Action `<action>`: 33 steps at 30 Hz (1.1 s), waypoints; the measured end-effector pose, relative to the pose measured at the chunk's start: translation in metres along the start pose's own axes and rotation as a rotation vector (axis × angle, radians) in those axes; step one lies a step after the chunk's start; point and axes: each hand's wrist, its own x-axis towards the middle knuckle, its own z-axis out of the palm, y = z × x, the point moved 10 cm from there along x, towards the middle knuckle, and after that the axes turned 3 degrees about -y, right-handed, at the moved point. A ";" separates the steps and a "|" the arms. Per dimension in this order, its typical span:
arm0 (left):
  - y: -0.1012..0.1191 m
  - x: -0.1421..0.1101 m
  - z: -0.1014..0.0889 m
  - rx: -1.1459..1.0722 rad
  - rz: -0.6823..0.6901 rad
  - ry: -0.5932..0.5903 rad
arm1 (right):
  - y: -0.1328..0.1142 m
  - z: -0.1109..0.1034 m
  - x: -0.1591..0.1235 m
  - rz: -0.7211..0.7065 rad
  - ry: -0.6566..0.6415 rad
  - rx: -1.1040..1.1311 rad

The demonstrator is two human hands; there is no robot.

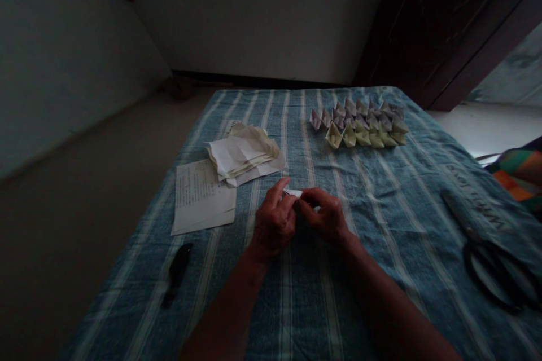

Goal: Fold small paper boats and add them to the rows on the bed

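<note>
The 2 hands meet near the middle of the table (402,208), between its left and right edges. The left hand (276,215) pinches the left end of a small white folded paper (293,193), fingers nearly closed; the right hand (324,212) pinches its right end, fingertips partly hidden. Toward the far right corner stand folded paper pieces (363,134) in rows, the nearest yellowish. Toward the left edge, creased sheets (241,153) overlap printed sheets (204,197); a black object (178,272) lies nearer. Scissors (478,242) lie by the right edge.
</note>
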 end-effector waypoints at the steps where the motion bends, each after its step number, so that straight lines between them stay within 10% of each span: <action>1: 0.000 0.000 0.000 -0.002 0.000 -0.002 | 0.000 0.000 0.000 -0.007 0.002 -0.005; 33: -0.017 0.003 0.003 -0.191 -0.109 -0.082 | 0.012 -0.004 0.003 0.123 -0.019 0.057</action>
